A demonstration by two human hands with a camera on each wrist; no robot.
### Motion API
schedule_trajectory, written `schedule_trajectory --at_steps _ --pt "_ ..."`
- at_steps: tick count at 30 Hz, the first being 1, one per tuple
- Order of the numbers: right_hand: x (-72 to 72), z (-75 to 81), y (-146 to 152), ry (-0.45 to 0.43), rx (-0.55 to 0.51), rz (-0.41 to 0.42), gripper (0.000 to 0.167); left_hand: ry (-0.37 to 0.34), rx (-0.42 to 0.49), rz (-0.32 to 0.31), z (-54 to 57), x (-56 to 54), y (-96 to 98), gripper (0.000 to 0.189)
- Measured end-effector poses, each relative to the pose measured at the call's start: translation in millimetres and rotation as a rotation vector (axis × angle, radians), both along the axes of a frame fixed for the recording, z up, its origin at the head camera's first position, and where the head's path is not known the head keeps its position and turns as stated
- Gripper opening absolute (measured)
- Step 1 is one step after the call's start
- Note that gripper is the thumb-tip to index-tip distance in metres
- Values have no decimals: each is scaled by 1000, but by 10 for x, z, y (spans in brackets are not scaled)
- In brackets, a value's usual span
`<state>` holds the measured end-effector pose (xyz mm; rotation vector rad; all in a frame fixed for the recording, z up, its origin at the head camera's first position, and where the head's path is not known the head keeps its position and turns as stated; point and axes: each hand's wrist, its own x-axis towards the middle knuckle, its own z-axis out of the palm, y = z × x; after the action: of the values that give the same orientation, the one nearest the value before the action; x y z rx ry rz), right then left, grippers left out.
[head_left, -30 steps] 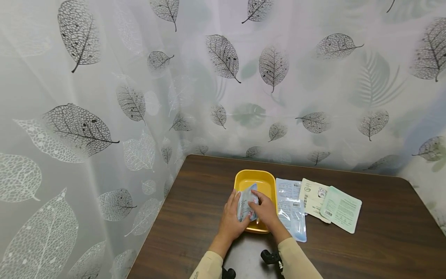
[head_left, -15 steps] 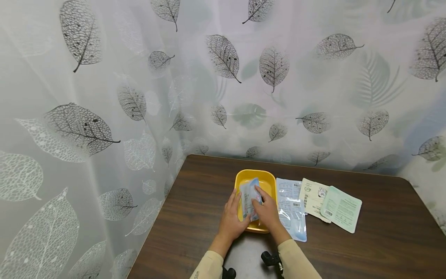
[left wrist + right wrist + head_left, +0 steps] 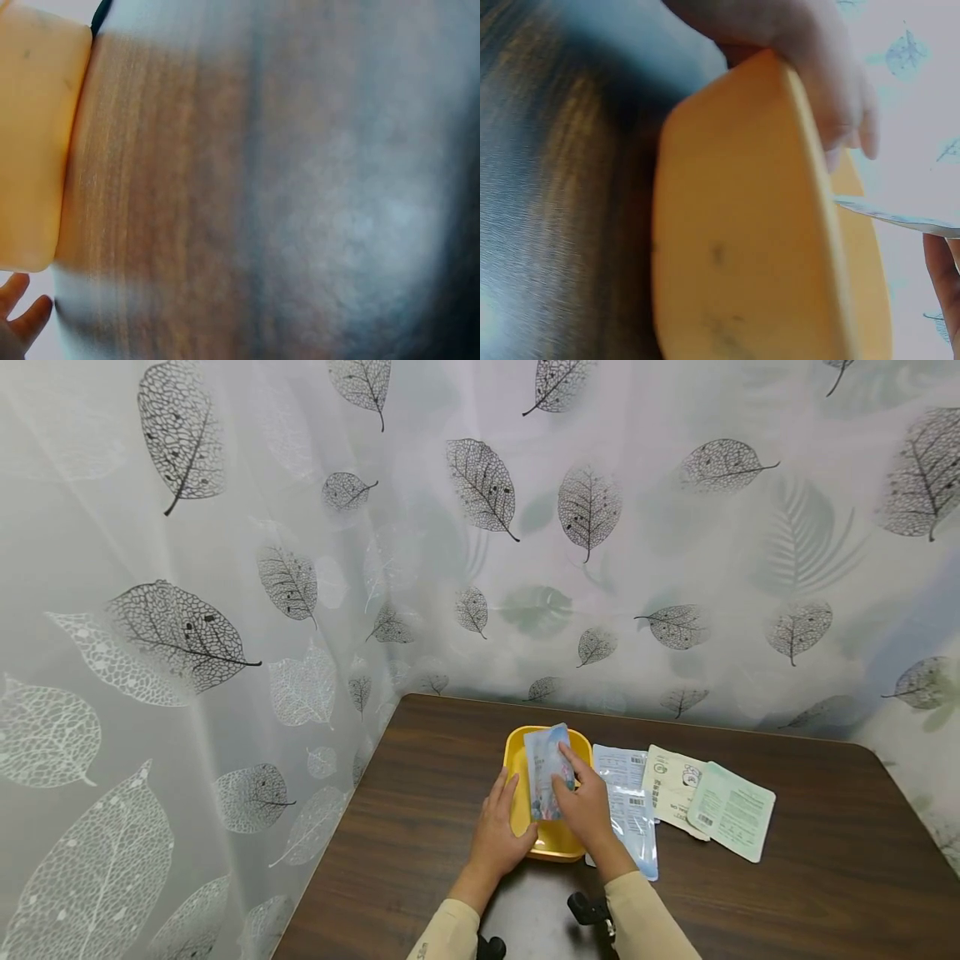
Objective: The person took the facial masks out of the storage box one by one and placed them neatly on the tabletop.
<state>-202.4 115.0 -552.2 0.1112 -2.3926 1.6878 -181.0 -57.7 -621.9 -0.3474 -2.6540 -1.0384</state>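
My right hand (image 3: pixel 587 803) pinches a light blue sheet mask packet (image 3: pixel 542 772) with a pink pattern, holding it tilted over a yellow tray (image 3: pixel 553 850). At the tray's near left corner, my left hand (image 3: pixel 495 831) holds the rim, thumb across the front and fingers along the left side. From the right wrist, the packet (image 3: pixel 900 217) shows edge-on above the tray wall (image 3: pixel 735 210), and the left hand (image 3: pixel 829 71) reaches over the rim. Only fingertips (image 3: pixel 31 319) of the left hand show in the left wrist view, beside the tray (image 3: pixel 34 142).
Right of the tray lie overlapping blue packets (image 3: pixel 633 827), a cream packet (image 3: pixel 670 785) and a pale green packet (image 3: pixel 731 810). The dark wooden table (image 3: pixel 435 777) meets a leaf-patterned curtain (image 3: pixel 540 560) at its back and left.
The right hand has moved the packet up and to the right, away from the left hand's fingers, turning it more upright. The left hand has stayed at the tray corner.
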Motion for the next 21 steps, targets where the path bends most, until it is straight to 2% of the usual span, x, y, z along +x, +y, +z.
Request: schedule_trajectory --at_steps 7,12,21 --pt "30 169 42 62 -20 -9 54 -15 2 2 -6 12 -15 82" --pt "26 234 90 120 -22 -16 53 -9 5 7 -4 17 -14 82" --pt "59 315 185 117 -105 -56 53 7 9 11 -13 18 -16 82"
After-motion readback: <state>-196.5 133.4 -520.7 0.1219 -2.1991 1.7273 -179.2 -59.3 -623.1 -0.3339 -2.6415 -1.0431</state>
